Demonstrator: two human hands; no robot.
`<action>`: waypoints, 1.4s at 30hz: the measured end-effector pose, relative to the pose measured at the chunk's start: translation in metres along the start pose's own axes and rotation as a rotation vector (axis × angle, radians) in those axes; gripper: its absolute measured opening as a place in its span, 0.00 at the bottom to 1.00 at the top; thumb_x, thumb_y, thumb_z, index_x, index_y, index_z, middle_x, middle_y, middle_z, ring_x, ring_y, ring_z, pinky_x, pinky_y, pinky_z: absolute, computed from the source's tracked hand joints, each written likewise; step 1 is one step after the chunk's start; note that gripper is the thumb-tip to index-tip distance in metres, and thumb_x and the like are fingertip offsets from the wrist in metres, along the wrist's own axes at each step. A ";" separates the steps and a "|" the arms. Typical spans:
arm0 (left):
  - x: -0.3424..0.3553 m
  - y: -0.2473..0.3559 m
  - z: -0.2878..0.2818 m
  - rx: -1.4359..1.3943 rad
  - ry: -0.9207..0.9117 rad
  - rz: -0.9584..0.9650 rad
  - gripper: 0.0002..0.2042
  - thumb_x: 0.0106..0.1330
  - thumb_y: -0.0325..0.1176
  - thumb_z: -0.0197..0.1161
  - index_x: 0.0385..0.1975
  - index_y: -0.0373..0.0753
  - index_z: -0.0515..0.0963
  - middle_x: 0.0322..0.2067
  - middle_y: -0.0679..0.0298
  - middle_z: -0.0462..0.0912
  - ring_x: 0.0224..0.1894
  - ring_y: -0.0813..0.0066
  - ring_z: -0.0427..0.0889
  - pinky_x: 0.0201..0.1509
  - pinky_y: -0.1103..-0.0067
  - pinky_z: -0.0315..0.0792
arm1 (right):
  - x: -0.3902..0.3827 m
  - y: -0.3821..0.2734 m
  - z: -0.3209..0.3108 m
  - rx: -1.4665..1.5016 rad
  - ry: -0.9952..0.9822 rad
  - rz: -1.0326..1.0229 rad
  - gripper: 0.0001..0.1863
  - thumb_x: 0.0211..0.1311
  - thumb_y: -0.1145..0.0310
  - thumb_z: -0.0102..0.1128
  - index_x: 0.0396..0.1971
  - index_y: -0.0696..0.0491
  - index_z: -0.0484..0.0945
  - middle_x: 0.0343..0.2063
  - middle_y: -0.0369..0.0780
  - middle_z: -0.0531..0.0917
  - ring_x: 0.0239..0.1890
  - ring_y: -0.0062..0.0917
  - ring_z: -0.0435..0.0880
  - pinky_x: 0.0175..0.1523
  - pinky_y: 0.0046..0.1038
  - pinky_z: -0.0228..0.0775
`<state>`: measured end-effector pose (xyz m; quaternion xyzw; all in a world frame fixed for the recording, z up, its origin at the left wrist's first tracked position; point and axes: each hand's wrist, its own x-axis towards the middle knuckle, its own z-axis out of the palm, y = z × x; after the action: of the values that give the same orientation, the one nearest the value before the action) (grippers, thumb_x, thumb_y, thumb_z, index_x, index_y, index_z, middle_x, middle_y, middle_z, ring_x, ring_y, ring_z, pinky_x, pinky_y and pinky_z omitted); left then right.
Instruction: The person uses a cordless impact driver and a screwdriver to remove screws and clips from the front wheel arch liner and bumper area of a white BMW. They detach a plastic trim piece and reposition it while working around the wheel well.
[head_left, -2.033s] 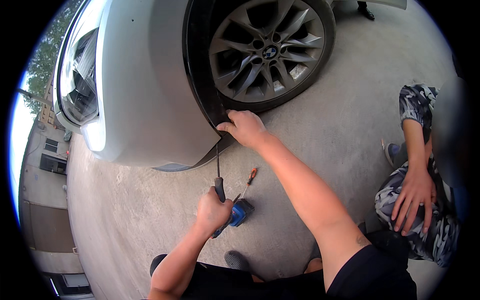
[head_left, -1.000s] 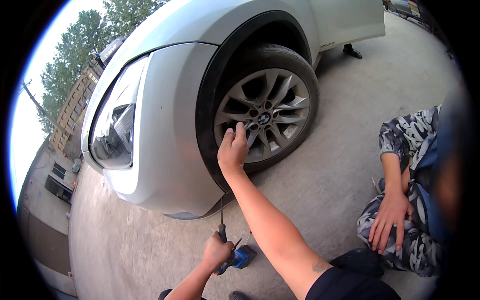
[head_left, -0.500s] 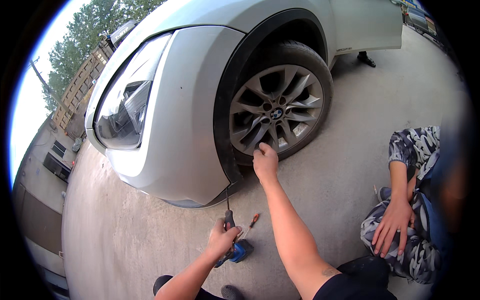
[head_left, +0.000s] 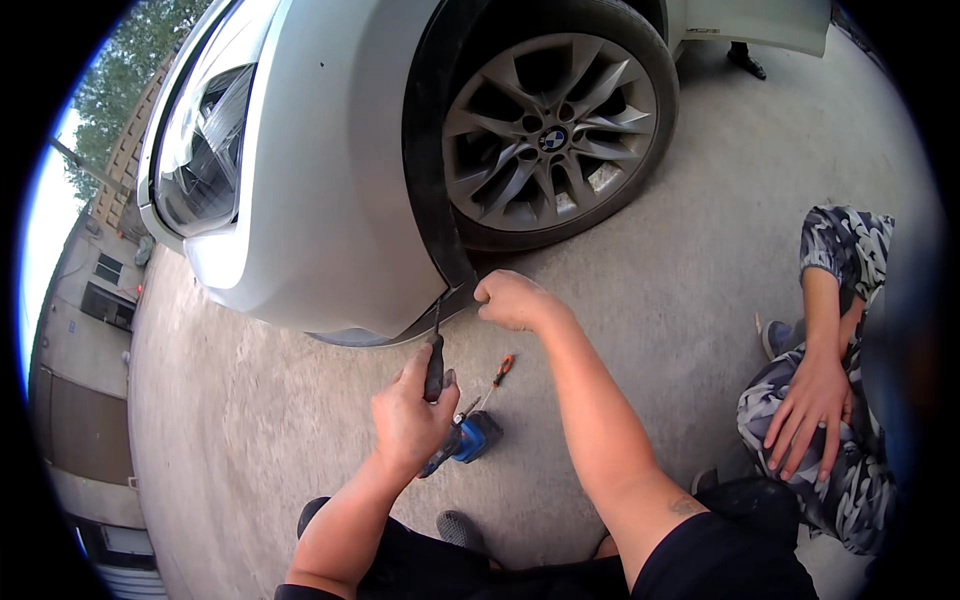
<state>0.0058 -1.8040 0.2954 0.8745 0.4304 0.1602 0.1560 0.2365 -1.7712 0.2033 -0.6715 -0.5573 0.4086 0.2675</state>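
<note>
Screwdrivers (head_left: 434,370), two; power tool (head_left: 480,436), one

Two hands showed: one left hand (head_left: 408,418) and one right hand (head_left: 515,300). There were two screwdrivers: one black screwdriver (head_left: 434,372) in the left fingers, one orange screwdriver (head_left: 505,369) to their right. One drill (head_left: 478,438) was just right and short of those fingers. Beyond the right fingers were one car (head_left: 335,180), one wheel (head_left: 553,140) and one headlight (head_left: 206,150), the last well to their left. One co-worker (head_left: 815,400) was well right of them.
</note>
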 end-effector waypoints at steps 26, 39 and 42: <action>0.034 -0.078 0.007 0.025 -0.017 -0.141 0.17 0.63 0.37 0.72 0.44 0.31 0.81 0.30 0.54 0.86 0.27 0.65 0.82 0.35 0.72 0.75 | 0.007 -0.026 0.053 2.055 1.144 0.325 0.15 0.63 0.73 0.64 0.47 0.52 0.69 0.48 0.39 0.74 0.40 0.26 0.78 0.46 0.30 0.81; 0.065 -0.108 0.010 0.092 -0.021 -0.272 0.16 0.62 0.34 0.73 0.41 0.27 0.82 0.32 0.49 0.88 0.34 0.54 0.87 0.41 0.67 0.77 | -0.015 -0.022 0.043 1.833 1.029 0.042 0.11 0.56 0.79 0.61 0.32 0.51 0.67 0.35 0.36 0.75 0.36 0.22 0.77 0.36 0.29 0.76; 0.064 -0.116 0.015 0.000 0.045 -0.240 0.12 0.62 0.30 0.72 0.37 0.26 0.82 0.32 0.48 0.88 0.33 0.55 0.87 0.40 0.68 0.76 | -0.002 -0.023 0.021 1.698 0.960 0.012 0.09 0.57 0.78 0.60 0.26 0.50 0.69 0.32 0.34 0.73 0.30 0.21 0.74 0.32 0.28 0.77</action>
<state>-0.0321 -1.6871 0.2433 0.8130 0.5353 0.1600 0.1641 0.2060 -1.7698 0.2116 -0.3533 0.0942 0.3586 0.8589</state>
